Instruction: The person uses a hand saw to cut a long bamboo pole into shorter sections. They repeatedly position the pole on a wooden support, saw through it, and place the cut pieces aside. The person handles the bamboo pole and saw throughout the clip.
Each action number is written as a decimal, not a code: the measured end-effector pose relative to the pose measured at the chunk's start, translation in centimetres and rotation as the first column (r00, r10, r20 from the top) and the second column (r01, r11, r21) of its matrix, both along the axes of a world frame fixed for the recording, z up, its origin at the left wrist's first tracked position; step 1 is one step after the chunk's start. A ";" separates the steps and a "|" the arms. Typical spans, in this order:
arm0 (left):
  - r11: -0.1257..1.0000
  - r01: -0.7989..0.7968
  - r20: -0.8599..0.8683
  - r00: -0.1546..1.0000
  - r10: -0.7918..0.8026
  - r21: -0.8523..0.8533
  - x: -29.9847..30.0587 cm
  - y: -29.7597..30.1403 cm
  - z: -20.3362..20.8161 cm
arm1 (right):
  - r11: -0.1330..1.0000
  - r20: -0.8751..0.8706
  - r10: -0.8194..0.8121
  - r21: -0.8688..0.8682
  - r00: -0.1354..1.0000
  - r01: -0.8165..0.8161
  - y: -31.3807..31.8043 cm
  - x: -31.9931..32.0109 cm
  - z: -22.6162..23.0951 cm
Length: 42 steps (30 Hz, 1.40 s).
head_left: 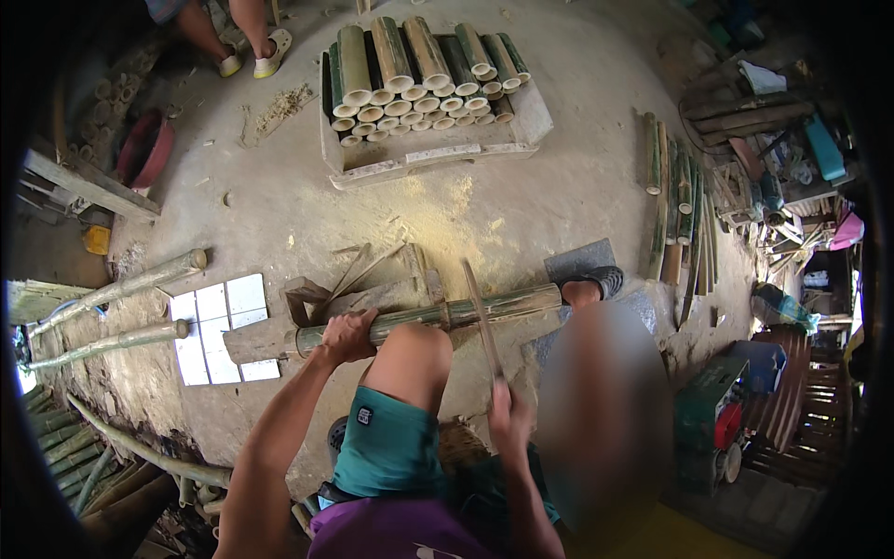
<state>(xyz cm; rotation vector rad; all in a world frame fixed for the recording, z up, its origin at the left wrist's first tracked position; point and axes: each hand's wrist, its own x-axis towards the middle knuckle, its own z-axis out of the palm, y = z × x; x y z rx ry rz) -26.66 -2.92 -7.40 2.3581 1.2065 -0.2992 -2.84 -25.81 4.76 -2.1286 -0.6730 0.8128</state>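
A green bamboo pole (pixel 494 308) lies crosswise in front of me, over my bent knee and beside a low wooden frame (pixel 410 279). My left hand (pixel 349 336) is closed round it near its left end. Held upright in my closed right hand (pixel 509 421) is a long, narrow, blade-like tool (pixel 482 312); whether it is a saw or a knife I cannot tell. In this view its upper part crosses in front of the pole, and contact between them is unclear. A sandalled foot (pixel 589 285) is by the pole's right end.
A shallow tray (pixel 433 163) of stacked cut bamboo tubes (pixel 396 56) stands ahead. Bamboo strips (pixel 670 205) lie to the right, near a green and red machine (pixel 717 419). White tiles (pixel 209 321) and two poles (pixel 140 284) lie left. A person's feet (pixel 270 54) show far left.
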 end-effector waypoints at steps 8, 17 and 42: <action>1.000 -0.015 0.081 0.997 0.016 -0.011 -0.1 0.2 -0.1 | 0.997 -0.073 -0.050 -0.059 0.996 0.046 -1.1 -0.2 0.2; 0.922 -0.122 0.186 0.981 0.056 0.367 0.9 -3.1 -2.6 | 0.978 0.021 0.034 0.203 0.999 -0.037 5.4 1.9 -7.8; 0.996 -0.012 0.011 1.000 0.013 -0.089 1.3 0.2 1.1 | 0.971 0.007 0.087 0.223 0.996 -0.086 6.4 1.4 -2.1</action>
